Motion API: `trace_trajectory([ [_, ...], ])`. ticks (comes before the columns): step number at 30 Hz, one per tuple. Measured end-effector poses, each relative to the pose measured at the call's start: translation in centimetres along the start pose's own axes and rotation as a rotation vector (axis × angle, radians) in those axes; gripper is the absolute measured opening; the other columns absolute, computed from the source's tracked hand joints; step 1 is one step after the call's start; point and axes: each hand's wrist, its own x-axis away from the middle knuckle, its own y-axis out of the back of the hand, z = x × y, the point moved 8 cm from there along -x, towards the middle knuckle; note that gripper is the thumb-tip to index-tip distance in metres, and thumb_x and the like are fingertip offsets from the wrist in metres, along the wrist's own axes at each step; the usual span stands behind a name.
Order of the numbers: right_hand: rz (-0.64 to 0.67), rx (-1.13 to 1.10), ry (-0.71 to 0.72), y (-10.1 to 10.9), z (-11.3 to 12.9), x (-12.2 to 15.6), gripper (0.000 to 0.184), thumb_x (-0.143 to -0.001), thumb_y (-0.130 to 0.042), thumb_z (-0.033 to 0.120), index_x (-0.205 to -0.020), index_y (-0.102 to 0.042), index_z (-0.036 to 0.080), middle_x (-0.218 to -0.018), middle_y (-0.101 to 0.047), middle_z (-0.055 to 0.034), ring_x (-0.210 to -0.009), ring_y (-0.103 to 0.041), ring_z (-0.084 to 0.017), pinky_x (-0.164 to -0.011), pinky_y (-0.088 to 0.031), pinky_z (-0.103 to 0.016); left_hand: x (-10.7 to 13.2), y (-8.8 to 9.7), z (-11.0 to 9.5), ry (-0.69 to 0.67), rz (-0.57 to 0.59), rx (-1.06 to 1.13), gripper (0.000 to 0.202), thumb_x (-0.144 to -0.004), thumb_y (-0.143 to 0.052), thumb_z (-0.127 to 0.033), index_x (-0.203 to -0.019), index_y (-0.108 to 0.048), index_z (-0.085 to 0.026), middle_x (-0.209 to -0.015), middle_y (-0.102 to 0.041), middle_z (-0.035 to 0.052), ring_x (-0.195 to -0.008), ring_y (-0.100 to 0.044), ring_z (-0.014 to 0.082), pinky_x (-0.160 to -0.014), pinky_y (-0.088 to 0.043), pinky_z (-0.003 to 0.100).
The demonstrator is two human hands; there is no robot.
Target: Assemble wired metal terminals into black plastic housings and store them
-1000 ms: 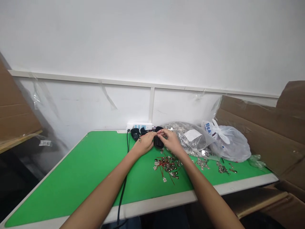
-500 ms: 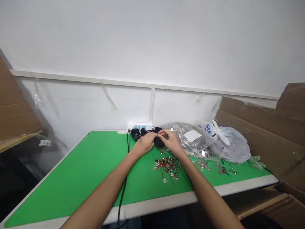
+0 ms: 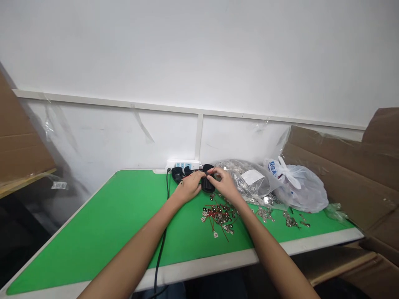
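Black plastic piece [image 3: 208, 185] largely hidden behind the left hand [image 3: 188, 187] and right hand [image 3: 226, 185], its shape impossible to make out; anything between the fingertips [image 3: 209, 175] too small to tell. Metal terminals with red wires [image 3: 220, 216] too small and tangled to separate. Contents of the clear plastic bag [image 3: 241, 178] blurred by the film. Forearms [image 3: 131, 245] cut off by the bottom edge, cardboard box [image 3: 358, 178] by the right edge.

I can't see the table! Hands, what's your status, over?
Left hand and right hand both at small black object. Red-wired metal terminals loose just in front. Over.
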Motion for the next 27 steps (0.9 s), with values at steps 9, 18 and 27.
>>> trace_trajectory([
  [9,0.052,0.032,-0.011,-0.06,0.13,0.0,0.021,-0.093,-0.062,0.04,-0.086,-0.07,0.022,-0.094,-0.075,-0.0058,-0.09,-0.068,-0.022,-0.083,-0.052,-0.035,0.12,-0.25,0.13,0.008,0.013,0.009,0.042,-0.086,-0.055,-0.005,-0.126,-0.056,-0.019,-0.119,-0.072,0.0102,-0.115,-0.071,0.023,-0.099,-0.06,0.039],
  [18,0.04,0.047,-0.017,-0.17,0.07,0.12,0.021,-0.092,-0.063,0.04,-0.084,-0.07,0.022,-0.092,-0.074,-0.0061,-0.088,-0.067,-0.023,-0.079,-0.052,-0.035,0.21,-0.57,0.2,0.005,0.015,-0.02,0.045,-0.084,-0.055,-0.003,-0.126,-0.057,-0.019,-0.122,-0.072,0.011,-0.118,-0.07,0.0241,-0.101,-0.06,0.04],
  [27,0.027,0.027,-0.04,-0.26,-0.47,0.19,0.021,-0.091,-0.063,0.041,-0.085,-0.069,0.022,-0.092,-0.074,-0.0064,-0.086,-0.067,-0.023,-0.076,-0.051,-0.034,0.13,-0.58,0.25,0.021,0.039,0.018,0.043,-0.086,-0.055,-0.004,-0.126,-0.058,-0.019,-0.12,-0.073,0.0106,-0.118,-0.07,0.024,-0.1,-0.06,0.041],
])
